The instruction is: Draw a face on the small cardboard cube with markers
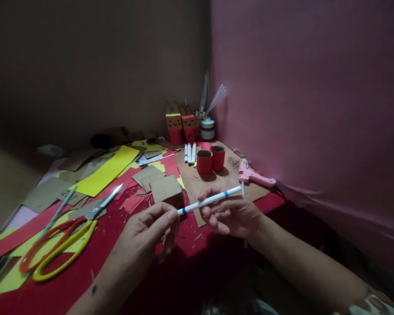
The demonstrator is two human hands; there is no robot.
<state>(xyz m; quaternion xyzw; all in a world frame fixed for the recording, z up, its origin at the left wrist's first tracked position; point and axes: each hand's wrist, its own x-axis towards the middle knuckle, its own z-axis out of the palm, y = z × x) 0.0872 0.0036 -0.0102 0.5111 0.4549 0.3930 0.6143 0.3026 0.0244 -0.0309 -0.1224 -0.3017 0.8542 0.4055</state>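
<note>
A slim white marker (213,199) with blue bands is held slanting upward to the right above the front of the table. My left hand (151,229) pinches its lower left end between thumb and fingers. Around its middle and right part are the curled fingers of my right hand (231,214); how firmly they grip is partly hidden. Just behind the hands sits a small cardboard box (167,190). Beyond the marker, two red paper-covered tubes (204,162) stand upright on a cardboard sheet (226,179), beside several more white markers (190,154).
Scissors (75,236) with red and yellow handles lie open at left, near a light blue pen (57,212). Paper and cardboard scraps cover the left side. A pink glue gun (254,176) rests at right. Box-headed figures (174,129) and a jar (207,129) stand in the corner.
</note>
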